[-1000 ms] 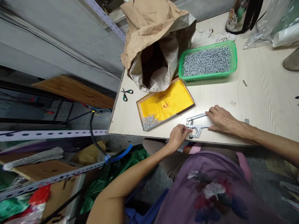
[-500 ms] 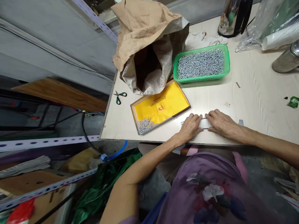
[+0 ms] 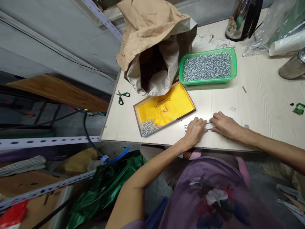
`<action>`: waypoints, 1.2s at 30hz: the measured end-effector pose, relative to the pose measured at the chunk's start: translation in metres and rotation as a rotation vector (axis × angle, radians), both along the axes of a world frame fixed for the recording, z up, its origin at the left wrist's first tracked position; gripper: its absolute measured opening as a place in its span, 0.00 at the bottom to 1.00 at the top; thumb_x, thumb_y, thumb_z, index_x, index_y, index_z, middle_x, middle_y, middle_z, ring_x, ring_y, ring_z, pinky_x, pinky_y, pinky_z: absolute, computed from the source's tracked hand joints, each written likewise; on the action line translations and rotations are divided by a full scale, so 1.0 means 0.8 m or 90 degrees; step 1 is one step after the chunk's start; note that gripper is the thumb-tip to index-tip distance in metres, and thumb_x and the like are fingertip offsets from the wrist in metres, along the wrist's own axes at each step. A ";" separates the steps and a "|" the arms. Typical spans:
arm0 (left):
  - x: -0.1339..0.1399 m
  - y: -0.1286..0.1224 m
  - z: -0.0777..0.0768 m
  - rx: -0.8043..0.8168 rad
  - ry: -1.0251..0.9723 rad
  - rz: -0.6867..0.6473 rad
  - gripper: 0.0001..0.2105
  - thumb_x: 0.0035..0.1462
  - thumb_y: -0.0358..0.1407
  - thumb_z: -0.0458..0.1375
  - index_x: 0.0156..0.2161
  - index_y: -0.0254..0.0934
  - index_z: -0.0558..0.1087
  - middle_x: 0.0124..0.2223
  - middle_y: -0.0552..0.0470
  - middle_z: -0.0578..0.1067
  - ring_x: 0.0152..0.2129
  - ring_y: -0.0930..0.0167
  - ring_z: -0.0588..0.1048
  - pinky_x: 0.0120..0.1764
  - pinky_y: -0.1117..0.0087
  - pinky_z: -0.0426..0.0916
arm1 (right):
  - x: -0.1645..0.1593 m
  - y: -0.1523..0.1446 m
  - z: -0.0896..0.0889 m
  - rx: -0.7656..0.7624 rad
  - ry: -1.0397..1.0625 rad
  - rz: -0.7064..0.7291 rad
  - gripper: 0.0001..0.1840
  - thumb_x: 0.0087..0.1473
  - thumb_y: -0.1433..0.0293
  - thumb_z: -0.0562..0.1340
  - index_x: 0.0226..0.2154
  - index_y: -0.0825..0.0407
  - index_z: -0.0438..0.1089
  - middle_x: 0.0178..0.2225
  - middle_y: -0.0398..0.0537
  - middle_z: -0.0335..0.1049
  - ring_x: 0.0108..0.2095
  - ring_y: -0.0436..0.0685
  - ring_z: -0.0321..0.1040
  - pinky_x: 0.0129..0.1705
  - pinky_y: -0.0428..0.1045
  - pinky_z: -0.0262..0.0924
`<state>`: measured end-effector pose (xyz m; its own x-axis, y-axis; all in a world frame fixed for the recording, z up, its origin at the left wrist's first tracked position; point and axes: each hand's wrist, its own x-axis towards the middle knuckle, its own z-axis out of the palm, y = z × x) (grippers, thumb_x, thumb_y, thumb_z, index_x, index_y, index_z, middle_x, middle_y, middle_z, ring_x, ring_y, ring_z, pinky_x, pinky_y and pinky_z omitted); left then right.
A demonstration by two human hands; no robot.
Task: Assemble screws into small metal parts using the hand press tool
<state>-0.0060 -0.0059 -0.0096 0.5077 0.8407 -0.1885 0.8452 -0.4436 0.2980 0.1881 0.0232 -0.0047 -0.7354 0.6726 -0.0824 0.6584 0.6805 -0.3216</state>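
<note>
Near the table's front edge, my left hand [image 3: 195, 131] and my right hand [image 3: 222, 124] grip a flat silvery metal strip [image 3: 209, 126] with raised long edges, one hand at each side. Its bare middle shows between my fingers, and one end sticks out past my left hand. The rest of it is covered by my hands, so I cannot tell its exact kind. To the left lies a shallow box [image 3: 176, 120] lined with a yellow sheet [image 3: 164, 105]. A small heap of short metal pins or springs [image 3: 149, 126] rests in its near left corner.
Behind my hands stands a green basket [image 3: 208, 82] full of small metal pieces. A large open paper sack [image 3: 152, 35] is beside it. Scissors [image 3: 122, 97] lie at the left edge. A kettle [image 3: 241, 22], a steel flask [image 3: 292, 66] and a green wrapper [image 3: 299, 108] are at the right.
My hands stay on the metal strip. Its visible middle has grown narrower and looks tilted, as if turned between my fingers. The whole view has shifted slightly.
</note>
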 end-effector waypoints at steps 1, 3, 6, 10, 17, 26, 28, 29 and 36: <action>-0.002 -0.005 -0.004 0.018 -0.015 0.007 0.15 0.62 0.38 0.57 0.52 0.36 0.67 0.46 0.44 0.73 0.46 0.62 0.69 0.46 0.62 0.69 | 0.003 0.006 0.002 -0.012 0.006 0.015 0.13 0.61 0.64 0.58 0.41 0.56 0.70 0.40 0.58 0.67 0.41 0.62 0.61 0.39 0.53 0.57; -0.003 -0.018 -0.015 0.066 -0.058 0.025 0.18 0.63 0.38 0.56 0.56 0.34 0.64 0.55 0.39 0.70 0.53 0.59 0.67 0.52 0.57 0.68 | 0.006 0.017 0.005 -0.023 0.011 0.042 0.18 0.59 0.61 0.60 0.45 0.57 0.70 0.42 0.59 0.67 0.42 0.63 0.61 0.40 0.54 0.58; 0.004 -0.045 -0.038 0.119 -0.133 0.012 0.16 0.66 0.34 0.49 0.57 0.34 0.64 0.63 0.37 0.64 0.62 0.58 0.60 0.59 0.51 0.62 | 0.005 0.034 0.001 0.012 -0.006 0.024 0.15 0.62 0.64 0.55 0.42 0.57 0.71 0.39 0.59 0.68 0.40 0.62 0.61 0.41 0.54 0.57; 0.020 -0.075 -0.058 0.117 -0.192 -0.038 0.17 0.68 0.35 0.45 0.58 0.33 0.65 0.60 0.36 0.68 0.63 0.60 0.60 0.62 0.52 0.60 | -0.005 0.054 -0.007 0.068 -0.038 -0.024 0.14 0.63 0.71 0.52 0.35 0.57 0.72 0.35 0.58 0.69 0.38 0.61 0.60 0.39 0.53 0.56; 0.025 -0.078 -0.051 0.081 -0.228 -0.036 0.17 0.67 0.36 0.48 0.56 0.31 0.68 0.58 0.37 0.71 0.60 0.60 0.65 0.63 0.53 0.60 | -0.059 0.040 0.020 0.115 -0.070 0.073 0.13 0.60 0.77 0.53 0.35 0.53 0.73 0.37 0.55 0.70 0.39 0.61 0.58 0.36 0.52 0.51; 0.040 -0.070 -0.072 0.053 -0.140 -0.071 0.15 0.60 0.29 0.52 0.49 0.36 0.75 0.50 0.41 0.76 0.53 0.55 0.72 0.57 0.50 0.64 | -0.152 0.000 -0.005 0.125 0.032 0.400 0.11 0.54 0.77 0.59 0.25 0.48 0.70 0.32 0.51 0.70 0.37 0.61 0.61 0.35 0.54 0.54; 0.037 -0.068 -0.073 0.058 -0.139 -0.101 0.12 0.62 0.32 0.53 0.46 0.37 0.76 0.43 0.43 0.78 0.45 0.59 0.76 0.53 0.54 0.69 | -0.159 0.008 -0.001 0.131 0.051 0.390 0.11 0.54 0.78 0.57 0.25 0.49 0.70 0.29 0.51 0.69 0.35 0.59 0.62 0.35 0.53 0.56; 0.032 -0.067 -0.070 0.064 -0.144 -0.113 0.11 0.63 0.33 0.52 0.45 0.36 0.76 0.40 0.44 0.79 0.42 0.61 0.77 0.51 0.58 0.70 | -0.159 0.013 0.006 0.129 0.074 0.367 0.12 0.56 0.78 0.56 0.26 0.50 0.70 0.28 0.51 0.69 0.34 0.58 0.63 0.35 0.52 0.57; -0.121 -0.036 0.003 0.224 -0.048 0.294 0.13 0.66 0.30 0.48 0.40 0.35 0.76 0.41 0.43 0.75 0.40 0.65 0.72 0.45 0.61 0.70 | -0.096 0.106 0.094 0.218 0.300 0.023 0.18 0.64 0.61 0.48 0.38 0.48 0.71 0.35 0.55 0.71 0.40 0.65 0.67 0.42 0.59 0.63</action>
<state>-0.1032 -0.0349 -0.0074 0.0746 0.9836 0.1643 0.9568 -0.1170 0.2660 0.1113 0.1078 0.0704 -0.6628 0.5775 0.4766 0.4726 0.8163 -0.3320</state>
